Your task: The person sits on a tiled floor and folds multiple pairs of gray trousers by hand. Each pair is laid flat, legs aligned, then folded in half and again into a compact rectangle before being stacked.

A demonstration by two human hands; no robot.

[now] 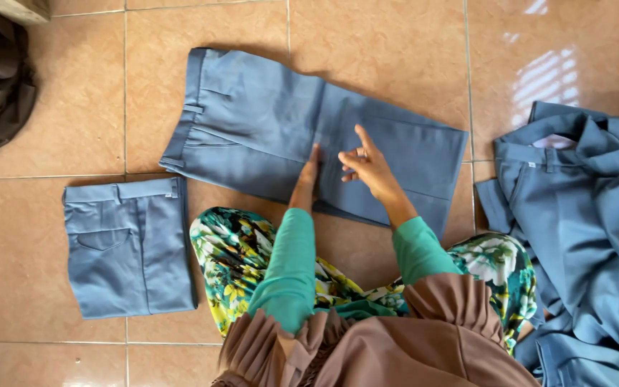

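Tiled floor (395, 43) under soft, light blue trousers (252, 122); left hand (309, 175) presses flat on them, right hand (367, 161) hovers open, holding nothing.

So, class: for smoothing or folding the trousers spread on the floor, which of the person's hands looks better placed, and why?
Probably the left hand: it lies flat on the spread grey-blue trousers, near their middle. The right hand is lifted just above the cloth, fingers half curled.
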